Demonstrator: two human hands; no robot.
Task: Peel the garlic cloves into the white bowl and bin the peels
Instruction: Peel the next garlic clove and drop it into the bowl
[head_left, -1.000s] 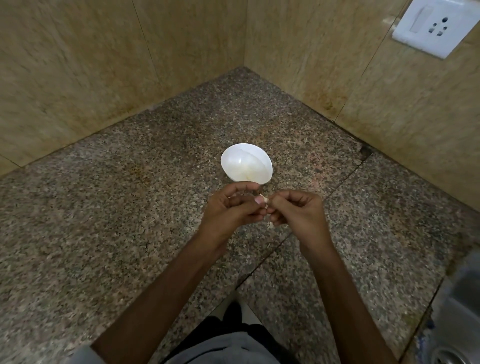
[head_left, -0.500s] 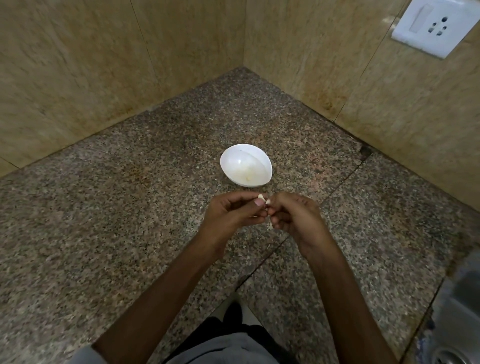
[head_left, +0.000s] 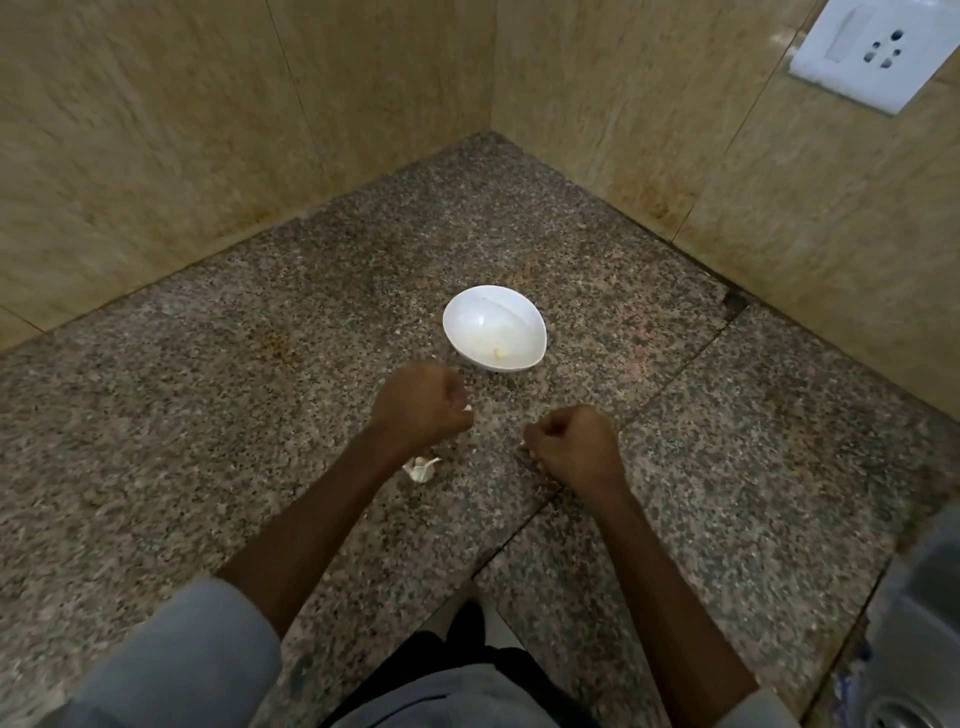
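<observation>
The white bowl (head_left: 470, 317) stands on the granite counter and holds one small pale peeled garlic clove (head_left: 498, 354). My left hand (head_left: 421, 402) hovers just below and left of the bowl, fingers curled, pinching a white bit of garlic peel (head_left: 467, 409) at its fingertips. My right hand (head_left: 571, 441) is about a hand's width to the right, low over the counter. Its fingers are curled into a fist and I see nothing in it. A small heap of white garlic peels (head_left: 422, 468) lies on the counter beside my left wrist.
The speckled granite counter (head_left: 260, 415) fills a corner between two beige tiled walls. A white socket plate (head_left: 872, 47) sits on the right wall. The rim of a steel sink (head_left: 919, 623) shows at the lower right edge. No bin is in view.
My hands were together, pinching a clove in front of the bowl. They have since moved apart and lower. The peel heap by my left wrist was hidden before.
</observation>
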